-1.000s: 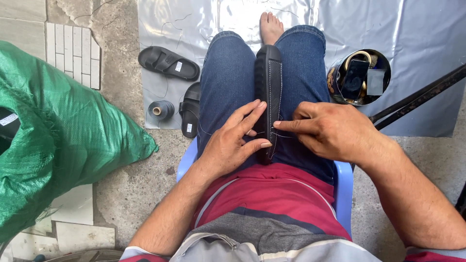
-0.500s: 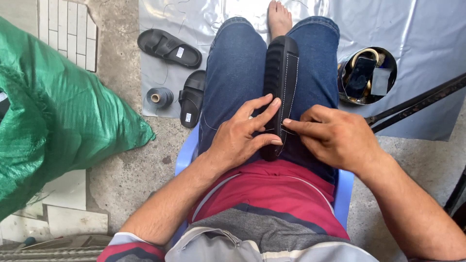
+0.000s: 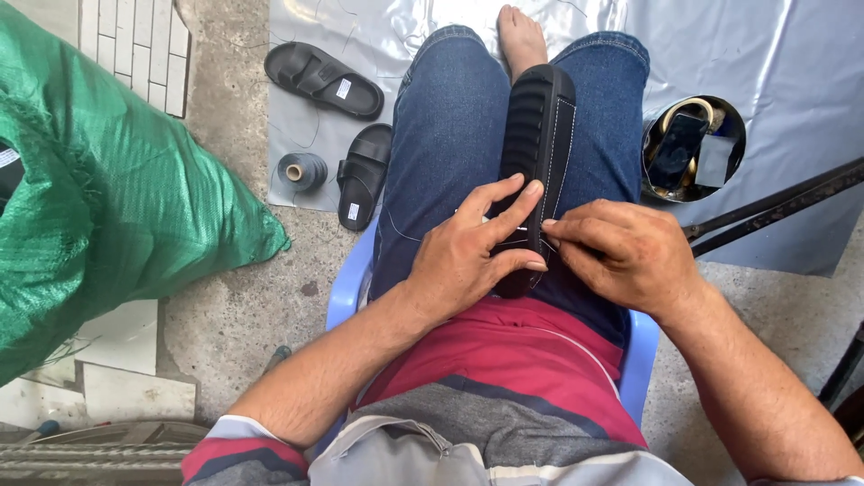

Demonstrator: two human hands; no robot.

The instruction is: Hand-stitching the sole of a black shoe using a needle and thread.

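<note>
A black sandal lies sole-up along my lap, between my jeans-clad thighs, with white stitching along its right edge. My left hand grips its near end, fingers spread over the ribbed sole. My right hand is pinched at the sandal's right edge, where a thin white thread runs across; whether a needle is in the fingers is hidden. I sit on a pale blue plastic chair.
Two more black sandals and a grey thread spool lie on a silver sheet to the left. A big green woven sack fills the left. A round metal tin with a phone sits right, beside dark rods.
The view has shifted slightly. My left hand slid a little along the sole and my right hand drew in closer to the sandal's edge.
</note>
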